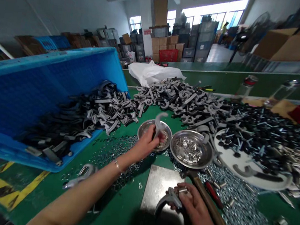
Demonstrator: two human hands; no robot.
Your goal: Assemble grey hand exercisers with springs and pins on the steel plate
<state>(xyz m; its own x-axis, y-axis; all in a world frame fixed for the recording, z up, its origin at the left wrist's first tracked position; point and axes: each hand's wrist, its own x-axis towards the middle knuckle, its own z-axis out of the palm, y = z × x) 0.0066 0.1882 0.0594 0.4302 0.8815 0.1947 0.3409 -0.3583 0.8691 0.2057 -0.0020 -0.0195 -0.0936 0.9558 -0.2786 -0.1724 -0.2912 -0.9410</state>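
Note:
My left hand [147,143] is closed on a grey hook-shaped part [159,122], slightly blurred, over a steel bowl [142,127] of tiny metal pieces. Its curved end points up. Lower right, my right hand [195,209] is closed around a grey curved jaw piece [166,200] with a silver ribbed cylinder [183,190] at its top. This hand is above a flat metal plate [155,180]. A second steel bowl [206,159] holds small silver pins. Beside the right hand lie a hammer [207,200] and a red-handled tool [213,194].
A blue crate [119,68] of grey parts stands left. Behind the bowls is a heap of similar hooked parts [184,98]. Black-headed bolts [259,129] partly cover a white tray [223,150] at right. Loose nuts or rings [247,212] are scattered across the green table [115,214].

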